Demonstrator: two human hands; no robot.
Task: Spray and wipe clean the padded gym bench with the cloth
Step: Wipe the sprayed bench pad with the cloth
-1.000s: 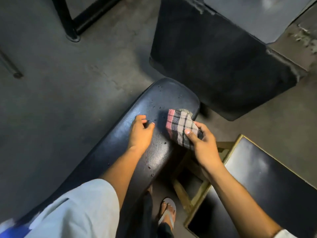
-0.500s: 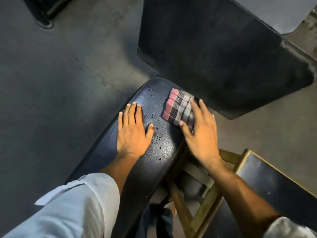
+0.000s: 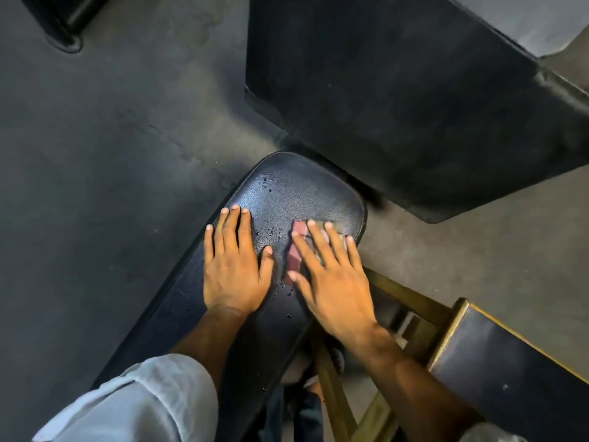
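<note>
In the head view I see the padded bench [image 3: 280,199] running from lower left up to the frame's centre, beaded with droplets. My left hand [image 3: 234,266] lies flat on it, fingers straight. My right hand [image 3: 331,282], fingers spread, presses the checked cloth [image 3: 296,250] onto the pad's right edge, just right of centre.
</note>
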